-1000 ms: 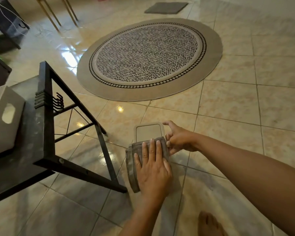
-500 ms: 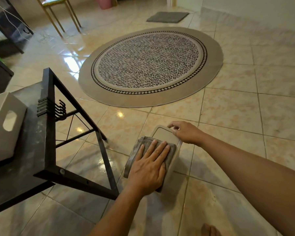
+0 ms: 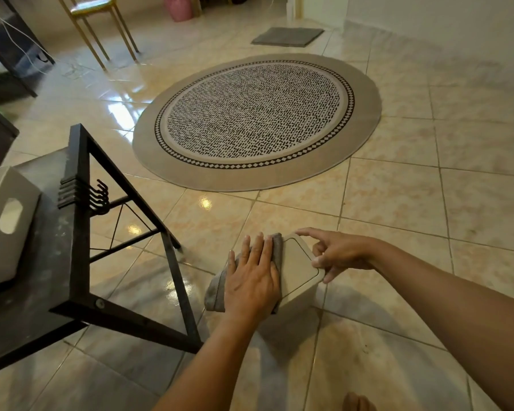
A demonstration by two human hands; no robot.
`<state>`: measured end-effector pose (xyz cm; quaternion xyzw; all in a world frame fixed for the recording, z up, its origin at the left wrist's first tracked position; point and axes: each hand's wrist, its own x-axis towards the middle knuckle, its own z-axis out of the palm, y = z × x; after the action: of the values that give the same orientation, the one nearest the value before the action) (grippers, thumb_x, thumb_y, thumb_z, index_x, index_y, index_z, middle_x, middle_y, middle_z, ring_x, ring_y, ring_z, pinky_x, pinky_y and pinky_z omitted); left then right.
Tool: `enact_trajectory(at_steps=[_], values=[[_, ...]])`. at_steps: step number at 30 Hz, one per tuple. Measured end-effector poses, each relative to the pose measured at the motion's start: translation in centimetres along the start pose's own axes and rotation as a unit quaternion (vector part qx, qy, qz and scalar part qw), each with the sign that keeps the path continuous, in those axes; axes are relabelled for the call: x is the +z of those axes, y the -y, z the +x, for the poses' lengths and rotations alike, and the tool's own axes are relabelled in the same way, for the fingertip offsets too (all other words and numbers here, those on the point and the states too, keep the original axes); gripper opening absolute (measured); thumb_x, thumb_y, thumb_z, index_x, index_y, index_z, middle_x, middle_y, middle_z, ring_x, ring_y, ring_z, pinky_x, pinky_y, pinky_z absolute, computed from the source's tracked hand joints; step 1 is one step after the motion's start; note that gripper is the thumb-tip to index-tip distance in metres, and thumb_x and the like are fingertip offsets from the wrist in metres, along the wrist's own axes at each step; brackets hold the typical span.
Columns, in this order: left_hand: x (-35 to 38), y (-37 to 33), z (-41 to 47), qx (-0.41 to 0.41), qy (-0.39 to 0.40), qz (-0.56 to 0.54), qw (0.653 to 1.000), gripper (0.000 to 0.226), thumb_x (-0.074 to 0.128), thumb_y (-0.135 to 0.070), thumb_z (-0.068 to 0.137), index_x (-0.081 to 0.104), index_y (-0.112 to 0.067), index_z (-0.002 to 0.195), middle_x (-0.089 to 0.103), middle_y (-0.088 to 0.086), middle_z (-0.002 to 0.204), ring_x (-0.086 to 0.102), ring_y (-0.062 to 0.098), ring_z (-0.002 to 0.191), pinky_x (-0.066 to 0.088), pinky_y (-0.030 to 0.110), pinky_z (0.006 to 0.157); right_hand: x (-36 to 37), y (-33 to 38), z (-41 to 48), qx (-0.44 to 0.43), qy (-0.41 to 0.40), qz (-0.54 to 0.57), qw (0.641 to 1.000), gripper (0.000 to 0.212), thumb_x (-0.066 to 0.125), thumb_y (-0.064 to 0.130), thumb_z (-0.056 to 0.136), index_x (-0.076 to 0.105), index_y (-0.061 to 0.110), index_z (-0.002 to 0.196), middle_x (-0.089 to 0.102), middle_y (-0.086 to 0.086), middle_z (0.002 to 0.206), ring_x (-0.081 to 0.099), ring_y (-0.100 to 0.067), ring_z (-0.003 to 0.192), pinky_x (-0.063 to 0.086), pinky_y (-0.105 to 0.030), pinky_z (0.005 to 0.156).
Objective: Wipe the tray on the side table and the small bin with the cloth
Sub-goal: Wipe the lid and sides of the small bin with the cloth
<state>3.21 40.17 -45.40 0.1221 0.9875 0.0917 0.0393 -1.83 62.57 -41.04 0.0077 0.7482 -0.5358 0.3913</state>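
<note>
Nearest the camera, at the bottom edge, we note a bare foot on the glossy beige floor tiles.

Left hand: fingers straight and together, palm flat, pressing a folded grey cloth against the left side of the small bin. It is a flat press, not a closed grasp; the cloth hangs out from under the palm on the left.

Right hand: fingers spread and loosely curled, index extended along the far edge of the bin lid, thumb and lower fingertips touching the lid's right rim. It steadies the bin without wrapping round it.

The bin is beige, with a rectangular inset lid, and stands on the floor just right of the side table, apparently tilted. We read no brand, label or writing on it.

The side table has a black metal frame, a dark mottled top and a row of black hooks at its end rail. On it, at the left edge of view, sits the grey tray, with an oval handle cut-out; no markings are readable.

Farther off: a round patterned rug, then a grey doormat, a gold-legged chair and a pink container.
</note>
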Motion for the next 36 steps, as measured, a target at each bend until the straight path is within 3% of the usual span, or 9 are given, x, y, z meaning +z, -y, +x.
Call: enact_trajectory(at_steps=[7,11,15,18,22,25,30,34,36], values=[[0.6,-3.6,-0.3,-0.019,0.018,-0.033,0.999,0.062,0.012,-0.042,0.102,-0.022,-0.025,0.152,-0.029,-0.003,0.160,-0.034,0.024,0.144,-0.019,0.048,0.116,2.9,0.0,-0.1,-0.037,-0.041,0.025,0.998,0.080,0.055,-0.013,0.090,0.034,0.039,0.146,0.046,-0.007,0.080,0.053,-0.012,0.062,0.062,-0.049,0.078],[0.2,-2.2,-0.3,0.029,0.018,-0.055,0.998,0.063,0.007,-0.055,0.096,-0.010,-0.039,0.154,-0.027,-0.010,0.160,-0.032,0.018,0.144,-0.018,0.045,0.117,2.7,0.2,0.1,-0.033,-0.043,0.004,0.999,0.076,0.056,-0.008,0.090,0.033,0.037,0.146,0.054,-0.010,0.081,0.061,-0.017,0.067,0.061,-0.040,0.074],[0.3,0.4,-1.3,0.081,0.008,0.013,0.997,0.057,0.007,-0.058,0.099,-0.017,-0.049,0.149,-0.023,-0.012,0.161,-0.032,0.012,0.145,-0.015,0.045,0.119,2.5,1.1,0.9,-0.060,-0.038,-0.056,0.996,0.069,0.057,-0.006,0.091,0.037,0.028,0.147,0.052,-0.007,0.079,0.057,-0.015,0.068,0.056,-0.032,0.070],[0.3,1.6,-1.0,0.030,0.001,0.014,0.999,0.058,0.005,-0.058,0.099,-0.018,-0.045,0.151,-0.023,-0.009,0.162,-0.030,0.014,0.146,-0.012,0.047,0.120,2.4,1.1,1.3,-0.055,-0.023,-0.016,0.998,0.069,0.062,-0.007,0.090,0.039,0.027,0.145,0.053,-0.007,0.075,0.060,-0.014,0.062,0.059,-0.033,0.065],[0.4,2.4,-1.1,-0.082,-0.012,-0.014,0.996,0.060,0.007,-0.055,0.098,-0.017,-0.041,0.152,-0.019,-0.005,0.163,-0.025,0.018,0.148,-0.009,0.051,0.120,2.4,0.7,1.1,-0.039,0.010,0.000,0.999,0.076,0.065,-0.010,0.087,0.038,0.033,0.144,0.054,-0.008,0.077,0.066,-0.021,0.069,0.061,-0.039,0.067],[0.4,1.6,-1.1,-0.096,-0.022,-0.025,0.995,0.060,0.011,-0.053,0.101,-0.017,-0.041,0.152,-0.020,-0.004,0.164,-0.026,0.020,0.148,-0.012,0.052,0.119,2.6,0.6,1.2,-0.035,0.022,0.006,0.999,0.082,0.065,-0.012,0.085,0.036,0.036,0.144,0.052,-0.007,0.077,0.069,-0.023,0.069,0.062,-0.040,0.066],[0.6,-0.4,-1.3,0.036,-0.021,0.005,0.999,0.060,0.006,-0.058,0.098,-0.014,-0.045,0.153,-0.026,-0.008,0.162,-0.030,0.018,0.146,-0.016,0.051,0.118,2.6,0.3,1.1,-0.040,0.025,0.020,0.999,0.084,0.063,-0.015,0.086,0.032,0.037,0.145,0.052,-0.006,0.073,0.068,-0.021,0.065,0.063,-0.044,0.069],[0.4,-0.3,-0.8,-0.007,-0.023,0.000,1.000,0.059,0.007,-0.058,0.098,-0.015,-0.046,0.152,-0.028,-0.009,0.160,-0.032,0.019,0.145,-0.021,0.048,0.116,2.6,0.3,1.3,-0.044,0.020,0.022,0.999,0.082,0.062,-0.014,0.086,0.034,0.036,0.145,0.054,-0.007,0.074,0.067,-0.021,0.068,0.063,-0.044,0.070],[0.6,-0.4,-1.2,0.060,-0.017,0.020,0.998,0.058,0.006,-0.058,0.099,-0.013,-0.046,0.152,-0.025,-0.009,0.162,-0.031,0.019,0.146,-0.017,0.052,0.118,2.6,0.3,1.1,-0.044,0.028,0.017,0.998,0.080,0.060,-0.016,0.086,0.035,0.035,0.143,0.057,-0.012,0.080,0.067,-0.024,0.070,0.063,-0.048,0.071]])
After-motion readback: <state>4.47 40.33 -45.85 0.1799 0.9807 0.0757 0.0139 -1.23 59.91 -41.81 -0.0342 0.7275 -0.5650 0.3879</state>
